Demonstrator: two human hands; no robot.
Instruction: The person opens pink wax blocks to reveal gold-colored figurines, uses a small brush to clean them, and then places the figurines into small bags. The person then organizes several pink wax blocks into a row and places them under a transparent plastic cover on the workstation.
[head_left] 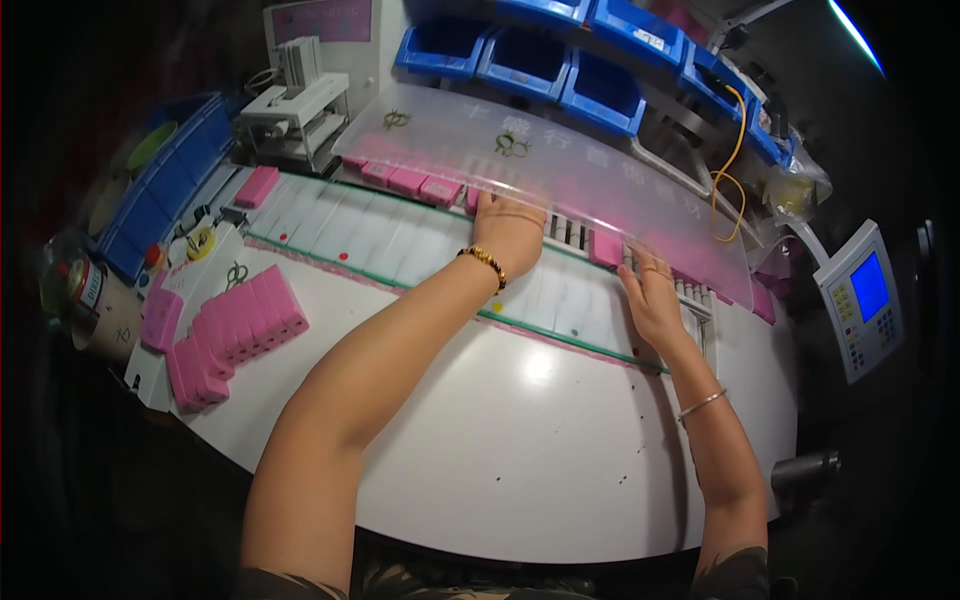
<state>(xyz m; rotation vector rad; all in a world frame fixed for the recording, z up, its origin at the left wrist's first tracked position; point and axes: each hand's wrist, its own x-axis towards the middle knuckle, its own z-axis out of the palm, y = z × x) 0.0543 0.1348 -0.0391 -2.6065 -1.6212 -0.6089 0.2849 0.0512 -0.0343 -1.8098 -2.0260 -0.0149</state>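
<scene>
My left hand point(512, 235), with a beaded bracelet on its wrist, reaches over the far edge of a green-edged glass panel point(380, 228). Its fingers go in under a tilted clear plastic cover point(600, 165), beside a pink block point(474, 198); their tips are hidden, and I cannot tell whether they grip it. Farther right, my right hand point(655, 305) has its fingers stretched out and the thumb apart, close to another pink block point(605, 247) on a row of grey rollers point(570, 232). Several pink blocks point(408, 181) line the track to the left.
Stacked pink blocks point(245, 320) stand on the white table point(480, 430) at the left. Blue bins point(520, 62) hang at the back. A control panel with a blue screen point(868, 290) rises at the right, and a small white stand point(295, 115) sits at the back left.
</scene>
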